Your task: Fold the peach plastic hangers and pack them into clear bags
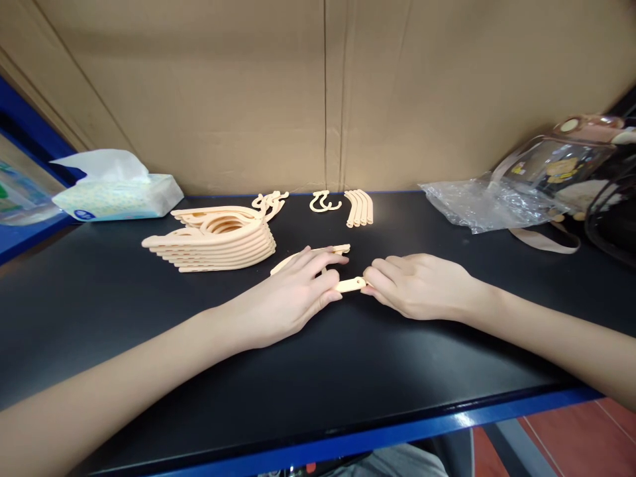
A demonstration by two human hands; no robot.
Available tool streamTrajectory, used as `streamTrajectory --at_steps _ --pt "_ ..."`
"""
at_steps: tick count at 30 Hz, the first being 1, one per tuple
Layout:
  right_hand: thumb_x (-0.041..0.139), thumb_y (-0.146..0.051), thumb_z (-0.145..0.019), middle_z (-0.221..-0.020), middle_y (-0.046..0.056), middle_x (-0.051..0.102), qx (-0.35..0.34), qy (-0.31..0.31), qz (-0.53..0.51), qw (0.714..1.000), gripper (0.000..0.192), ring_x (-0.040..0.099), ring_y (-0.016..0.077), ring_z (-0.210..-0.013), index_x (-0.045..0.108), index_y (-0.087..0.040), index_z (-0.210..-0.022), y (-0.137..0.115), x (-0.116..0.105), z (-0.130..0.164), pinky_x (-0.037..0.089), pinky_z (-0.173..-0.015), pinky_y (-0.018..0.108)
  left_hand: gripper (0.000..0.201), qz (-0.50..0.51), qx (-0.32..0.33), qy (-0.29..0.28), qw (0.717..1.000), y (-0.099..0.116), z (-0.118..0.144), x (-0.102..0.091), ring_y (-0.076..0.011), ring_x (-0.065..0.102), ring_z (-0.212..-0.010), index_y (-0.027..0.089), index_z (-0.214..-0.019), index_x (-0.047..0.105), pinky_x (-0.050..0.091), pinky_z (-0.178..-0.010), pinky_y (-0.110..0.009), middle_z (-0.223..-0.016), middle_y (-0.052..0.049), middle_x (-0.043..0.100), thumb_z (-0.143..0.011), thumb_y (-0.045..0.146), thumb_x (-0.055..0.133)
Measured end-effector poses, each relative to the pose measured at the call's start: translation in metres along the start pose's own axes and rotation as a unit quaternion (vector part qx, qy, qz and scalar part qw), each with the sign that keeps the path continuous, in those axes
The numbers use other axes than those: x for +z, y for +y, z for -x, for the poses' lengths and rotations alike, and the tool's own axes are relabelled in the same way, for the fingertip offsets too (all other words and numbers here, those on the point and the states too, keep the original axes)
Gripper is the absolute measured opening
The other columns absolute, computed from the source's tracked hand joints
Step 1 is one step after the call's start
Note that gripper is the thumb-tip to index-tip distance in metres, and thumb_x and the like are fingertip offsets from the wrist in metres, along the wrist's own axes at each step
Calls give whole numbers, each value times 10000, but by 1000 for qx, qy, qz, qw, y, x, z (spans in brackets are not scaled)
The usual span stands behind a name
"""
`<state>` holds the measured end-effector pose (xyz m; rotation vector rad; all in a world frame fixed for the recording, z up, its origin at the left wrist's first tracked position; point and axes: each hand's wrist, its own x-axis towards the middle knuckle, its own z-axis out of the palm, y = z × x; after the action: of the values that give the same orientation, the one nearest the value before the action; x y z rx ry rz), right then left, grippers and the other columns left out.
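Both my hands rest on the black table (298, 371) and meet over a peach plastic hanger piece (350, 285). My left hand (288, 298) grips one end of it; a second curved arm of the same piece (338, 250) pokes out above my fingers. My right hand (417, 285) pinches the other end. Behind my left hand lies a stack of assembled peach hangers (213, 242). Further back lie loose hooks (322, 202) and several short curved bars (360, 207).
A tissue pack (116, 192) sits at the back left. A crumpled clear plastic bag (477, 202) and a transparent pouch with a strap (556, 165) lie at the back right. A cardboard wall (322, 86) closes the back. The table's blue front edge (447, 424) runs below.
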<state>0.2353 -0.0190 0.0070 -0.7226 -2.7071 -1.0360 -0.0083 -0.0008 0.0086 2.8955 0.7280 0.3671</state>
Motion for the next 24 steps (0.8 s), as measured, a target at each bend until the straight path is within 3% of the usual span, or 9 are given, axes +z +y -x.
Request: streamTrajectory --at_steps 7,16,20,24 --pt "337 -242 -1015 -631 -2 546 8 7 -22 1000 341 496 141 -528 532 -177 -743 0 -4 -3 302 -520 291 255 -5 0 -8 1000 -1 0 1 -246 368 -1395 170 -980 572 276 -1179 -506 -1388 -112 500 -1025 282 348" --pt "353 -288 -1000 -653 -4 579 58 3 -97 994 337 495 126 -537 560 -174 -760 -2 -1 -3 267 -513 287 261 -2 -1 -15 1000 -1 1 -1 -245 333 -1415 176 -973 570 266 -1183 -508 -1384 -110 501 -1026 289 341" --pt "324 -392 -1021 -664 -8 593 60 11 -103 993 415 522 122 -544 569 -172 -770 -2 -1 -4 281 -511 281 277 3 -2 -15 1000 -1 1 -1 -250 335 -1414 177 -966 575 263 -1182 -513 -1386 -110 498 -1027 300 335" --pt "306 -368 -1031 -639 -13 593 70 26 -97 992 432 516 115 -530 566 -174 -746 -2 -1 -4 280 -512 276 282 13 -1 -14 1000 -1 0 -2 -251 336 -1414 180 -965 583 266 -1181 -509 -1389 -105 499 -1027 300 336"
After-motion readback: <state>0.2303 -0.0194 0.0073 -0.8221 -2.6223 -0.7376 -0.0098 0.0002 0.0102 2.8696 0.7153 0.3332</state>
